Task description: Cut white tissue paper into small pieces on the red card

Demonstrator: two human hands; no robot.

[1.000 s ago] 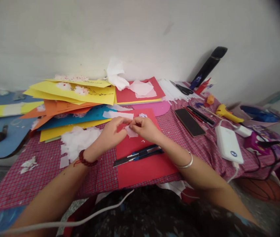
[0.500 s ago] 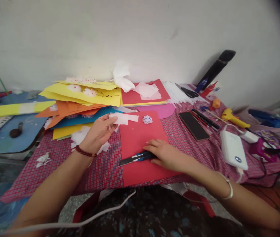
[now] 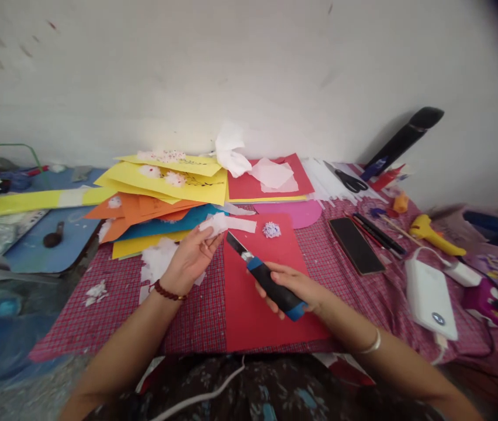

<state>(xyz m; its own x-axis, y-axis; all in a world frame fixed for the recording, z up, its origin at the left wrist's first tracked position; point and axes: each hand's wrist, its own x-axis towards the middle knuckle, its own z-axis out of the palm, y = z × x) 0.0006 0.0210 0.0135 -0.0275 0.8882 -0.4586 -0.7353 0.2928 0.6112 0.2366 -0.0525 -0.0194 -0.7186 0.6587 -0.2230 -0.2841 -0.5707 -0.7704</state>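
A strip of thin white paper [image 3: 241, 224] is pinched between the thumb and fingers of my left hand [image 3: 193, 255], its free end pointing right. My right hand [image 3: 291, 286] grips a black and blue utility knife [image 3: 270, 283], raised above the red sheet [image 3: 253, 316]. The knife's blade is out, tilted up to the left, close to my left fingertips; whether it touches the paper I cannot tell. On the red sheet, near its top, sits a small white and purple speckled cluster [image 3: 271, 230].
Left of the sheet lie stacked coloured papers [image 3: 161, 184] and white scraps [image 3: 159, 257]. A phone [image 3: 356, 245], pens [image 3: 378, 234], scissors [image 3: 350, 180], a yellow glue gun [image 3: 435, 235] and a white power bank [image 3: 431, 299] with cables lie to the right. A wall stands behind.
My right hand has picked the utility knife up off the red sheet and turned its blade up toward my left hand. The left hand still holds the paper strip. The view has shifted slightly.
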